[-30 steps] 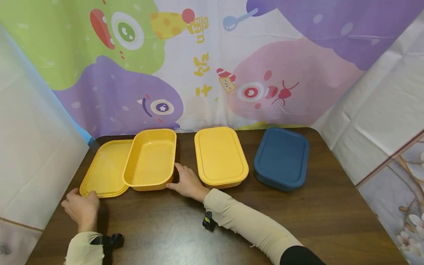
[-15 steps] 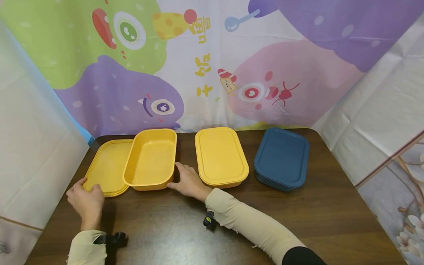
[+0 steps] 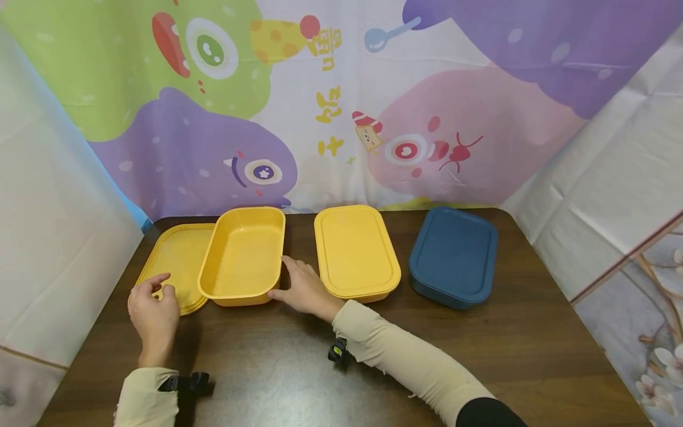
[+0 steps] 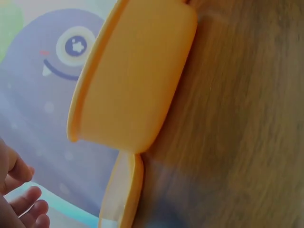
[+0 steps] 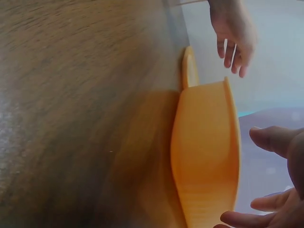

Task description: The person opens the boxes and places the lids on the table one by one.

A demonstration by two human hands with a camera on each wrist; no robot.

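Observation:
An uncovered yellow food container (image 3: 242, 261) stands at the table's back left, its left side overlapping a flat yellow lid (image 3: 178, 255). Over the lid's near left corner hovers my left hand (image 3: 155, 317), fingers loosely bent and holding nothing; the left wrist view shows it apart from the container wall (image 4: 133, 76). My right hand (image 3: 309, 293) is at the container's near right corner, thumb and fingers spread along its side. In the right wrist view, those fingers stay spread beside the container (image 5: 204, 137), not curled round it.
Right of the uncovered container stands a covered yellow container (image 3: 356, 252), with a covered blue container (image 3: 455, 255) farther right. A cartoon-printed curtain (image 3: 331, 107) hangs behind the dark wooden table (image 3: 299, 367), and white cloth flanks both sides.
My left hand has come off the lid's near left corner and moved up and to the right over it. The lid has shifted slightly, while my right hand and the containers stay nearly put.

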